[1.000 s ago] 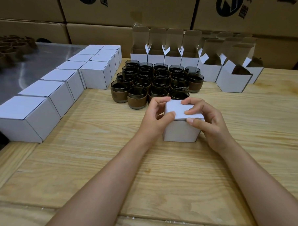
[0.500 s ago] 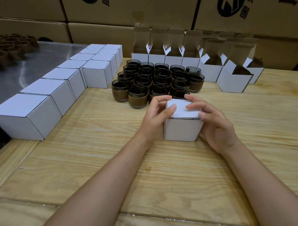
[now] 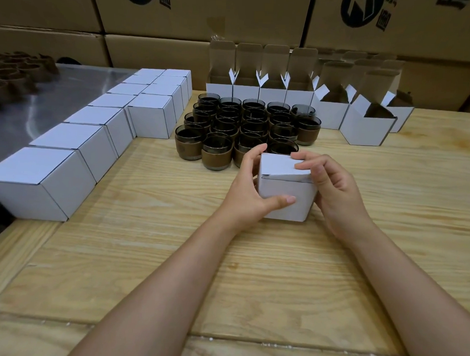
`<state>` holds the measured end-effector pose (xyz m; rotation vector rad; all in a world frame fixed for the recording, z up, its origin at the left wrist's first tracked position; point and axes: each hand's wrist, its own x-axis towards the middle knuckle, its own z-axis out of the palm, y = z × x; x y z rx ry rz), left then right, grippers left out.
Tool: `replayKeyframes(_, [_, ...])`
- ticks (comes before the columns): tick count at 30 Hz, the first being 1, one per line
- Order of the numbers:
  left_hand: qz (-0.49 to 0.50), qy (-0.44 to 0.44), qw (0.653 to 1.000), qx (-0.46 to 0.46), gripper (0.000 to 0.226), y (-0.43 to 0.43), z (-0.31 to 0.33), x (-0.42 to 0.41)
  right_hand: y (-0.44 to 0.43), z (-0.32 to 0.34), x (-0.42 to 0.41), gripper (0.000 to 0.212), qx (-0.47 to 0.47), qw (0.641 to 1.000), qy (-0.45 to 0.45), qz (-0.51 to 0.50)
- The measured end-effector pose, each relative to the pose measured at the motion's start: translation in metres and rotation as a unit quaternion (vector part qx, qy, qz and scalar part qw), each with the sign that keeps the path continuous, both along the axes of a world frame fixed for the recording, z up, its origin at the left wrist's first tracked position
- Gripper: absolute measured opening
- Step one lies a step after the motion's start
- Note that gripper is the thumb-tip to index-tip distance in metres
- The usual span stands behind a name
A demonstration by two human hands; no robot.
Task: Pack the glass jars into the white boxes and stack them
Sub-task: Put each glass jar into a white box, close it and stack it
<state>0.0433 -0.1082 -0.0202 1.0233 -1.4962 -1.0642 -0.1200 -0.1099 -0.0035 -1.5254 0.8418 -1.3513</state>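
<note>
Head view: left hand [image 3: 248, 194] grasps white box [image 3: 290, 187]; right hand [image 3: 335, 193] curls over its lid, contents hidden. Cartons [image 3: 235, 13] bear an unreadable dark logo.

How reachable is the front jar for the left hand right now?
Likely yes, but not while occupied: the left hand grips the white box. The front jar stands open-topped just beyond it to the left, with nothing between them.
</note>
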Motion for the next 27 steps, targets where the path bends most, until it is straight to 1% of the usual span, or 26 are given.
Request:
replayKeyframes(5, [0.015,-0.029,0.999,-0.004,0.101,0.002,0.002,-0.001,-0.001,-0.003,0.005,0.021,-0.056,0.997,0.027,-0.037])
replayKeyframes(8, [0.019,-0.043,0.999,-0.007,0.100,0.002,0.003,-0.001,-0.001,-0.003,0.006,0.021,-0.073,0.996,0.036,-0.046])
replayKeyframes(12, [0.019,-0.040,0.999,-0.002,0.099,0.002,0.004,-0.001,-0.004,-0.004,0.001,0.028,-0.050,0.997,0.038,-0.041])
replayKeyframes(16, [0.023,-0.043,0.999,-0.006,0.097,0.001,0.004,-0.001,-0.006,-0.005,-0.004,0.022,-0.028,0.999,0.035,-0.023])
replayKeyframes(19, [0.022,-0.045,0.999,-0.012,0.094,0.001,0.003,-0.002,-0.006,-0.009,-0.006,0.025,-0.038,0.998,0.054,-0.025])
replayKeyframes(21, [0.041,-0.071,0.995,-0.049,0.087,0.003,0.003,-0.004,-0.006,-0.010,-0.006,0.024,-0.048,0.996,0.073,-0.021])
replayKeyframes(22, [0.066,-0.107,0.987,-0.099,0.081,0.005,0.003,-0.005,-0.007,-0.010,-0.006,0.021,-0.055,0.995,0.081,-0.018])
replayKeyframes(23, [0.094,-0.158,0.968,-0.169,0.073,0.008,0.002,-0.006,-0.007,-0.010,-0.007,0.018,-0.062,0.994,0.087,-0.016])
replayKeyframes(24, [0.119,-0.214,0.937,-0.249,0.063,0.009,0.002,-0.007,-0.008,-0.010,-0.007,0.017,-0.068,0.994,0.089,-0.015])
replayKeyframes(25, [0.140,-0.265,0.898,-0.321,0.055,0.011,0.002,-0.008,-0.009,-0.010,-0.008,0.016,-0.073,0.993,0.089,-0.015])
replayKeyframes(26, [0.158,-0.306,0.861,-0.374,0.049,0.013,0.002,-0.009,-0.009,-0.010,-0.008,0.015,-0.074,0.993,0.087,-0.014])
replayKeyframes(27, [0.174,-0.335,0.832,-0.406,0.044,0.015,0.003,-0.009,-0.009,-0.011,-0.008,0.015,-0.072,0.994,0.082,-0.013])
